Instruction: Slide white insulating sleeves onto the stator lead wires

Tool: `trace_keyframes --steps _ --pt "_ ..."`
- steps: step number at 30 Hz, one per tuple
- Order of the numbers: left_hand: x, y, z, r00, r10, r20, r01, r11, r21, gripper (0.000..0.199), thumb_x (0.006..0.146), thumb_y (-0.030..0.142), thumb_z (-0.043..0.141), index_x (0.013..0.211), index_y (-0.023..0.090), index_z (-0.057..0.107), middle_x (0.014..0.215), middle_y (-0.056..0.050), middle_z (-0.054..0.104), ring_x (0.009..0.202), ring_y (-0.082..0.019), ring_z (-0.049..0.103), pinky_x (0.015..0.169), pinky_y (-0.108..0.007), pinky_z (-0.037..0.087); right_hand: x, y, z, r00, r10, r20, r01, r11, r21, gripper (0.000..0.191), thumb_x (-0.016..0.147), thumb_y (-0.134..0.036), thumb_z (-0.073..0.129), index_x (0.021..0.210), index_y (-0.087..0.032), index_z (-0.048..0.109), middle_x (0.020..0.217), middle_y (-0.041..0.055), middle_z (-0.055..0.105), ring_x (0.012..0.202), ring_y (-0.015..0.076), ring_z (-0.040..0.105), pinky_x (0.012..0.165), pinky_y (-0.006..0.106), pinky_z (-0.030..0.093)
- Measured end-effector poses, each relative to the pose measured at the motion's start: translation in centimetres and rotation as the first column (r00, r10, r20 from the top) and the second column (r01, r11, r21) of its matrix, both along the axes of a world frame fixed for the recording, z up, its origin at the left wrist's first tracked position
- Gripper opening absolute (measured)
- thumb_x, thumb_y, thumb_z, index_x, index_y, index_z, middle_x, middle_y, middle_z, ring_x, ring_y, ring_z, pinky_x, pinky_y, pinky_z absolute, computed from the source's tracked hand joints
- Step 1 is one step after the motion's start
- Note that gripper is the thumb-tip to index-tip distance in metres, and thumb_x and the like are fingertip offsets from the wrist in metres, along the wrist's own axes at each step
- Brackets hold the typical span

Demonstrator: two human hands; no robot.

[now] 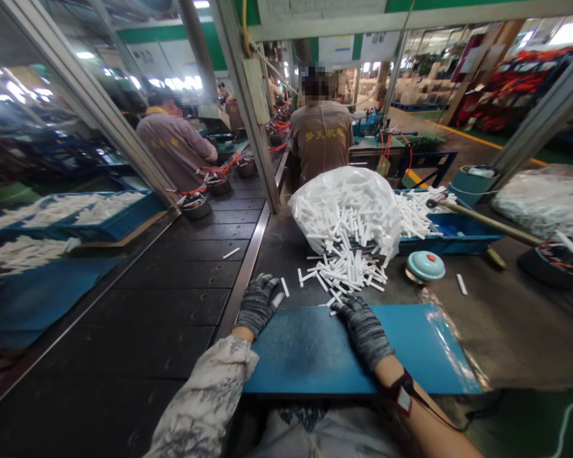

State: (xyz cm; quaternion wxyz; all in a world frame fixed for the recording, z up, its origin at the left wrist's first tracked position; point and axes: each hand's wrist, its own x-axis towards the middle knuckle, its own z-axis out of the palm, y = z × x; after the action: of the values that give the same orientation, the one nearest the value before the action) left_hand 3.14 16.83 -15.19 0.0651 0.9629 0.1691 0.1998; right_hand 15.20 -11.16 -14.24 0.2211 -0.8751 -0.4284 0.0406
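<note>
Both hands wear grey striped knit gloves. My left hand (259, 302) rests by the metal edge of the conveyor, fingers stretched out and slightly apart. A single short white tube (285, 287) lies just right of its fingertips, and the thumb end looks pale. My right hand (363, 327) reaches over a blue mat (305, 350), its fingers extended to the near edge of a loose pile of white tubes (351, 270). Its fingertips touch or nearly touch the closest tubes; I cannot make out a grip. Behind the pile, a clear plastic bag (386, 197) spills more tubes.
Left runs a dark slatted conveyor (172, 292) carrying a stray tube and black pots (194, 205) with red wires. A blue tray (472, 238), a round light-blue lidded container (426, 266) and a long-handled tool (491, 222) stand right. Two people work ahead, beyond a metal post (253, 121).
</note>
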Motion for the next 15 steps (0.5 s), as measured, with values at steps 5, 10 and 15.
trace_keyframes --steps 5,10,15 --pt "0.1 -1.1 1.2 0.985 -0.156 -0.080 0.154 0.988 -0.032 0.021 0.092 0.034 0.054 0.095 0.029 0.075 0.111 -0.004 0.070 0.121 -0.026 0.055 0.111 -0.046 0.038 0.3 -0.1 0.1 0.998 -0.060 0.022 0.060 0.998 -0.002 0.052 0.087 -0.006 0.039 0.126 -0.028 0.066 0.134 0.0063 0.061 0.127 0.0243 0.054 0.111 0.044 0.042" --pt "0.0 -2.6 2.3 0.914 -0.352 -0.201 0.349 0.936 -0.055 0.037 0.097 0.033 0.045 0.131 0.036 0.058 0.135 0.003 0.061 0.131 -0.023 0.049 0.116 -0.050 0.030 0.7 -0.3 0.6 0.994 -0.108 0.023 0.108 0.994 0.016 0.042 0.093 -0.016 0.039 0.121 -0.024 0.070 0.130 0.0104 0.064 0.122 0.0276 0.058 0.108 0.045 0.045" --pt "-0.3 -2.6 2.5 0.930 -0.333 -0.154 0.327 0.943 -0.065 0.041 0.097 0.037 0.044 0.135 0.028 0.055 0.139 -0.002 0.058 0.131 -0.022 0.049 0.113 -0.045 0.035 -0.4 -0.8 1.0 0.992 -0.112 0.052 0.106 0.988 0.110 0.038 0.093 -0.026 0.047 0.125 -0.024 0.067 0.132 0.0093 0.063 0.125 0.0278 0.056 0.110 0.045 0.043"
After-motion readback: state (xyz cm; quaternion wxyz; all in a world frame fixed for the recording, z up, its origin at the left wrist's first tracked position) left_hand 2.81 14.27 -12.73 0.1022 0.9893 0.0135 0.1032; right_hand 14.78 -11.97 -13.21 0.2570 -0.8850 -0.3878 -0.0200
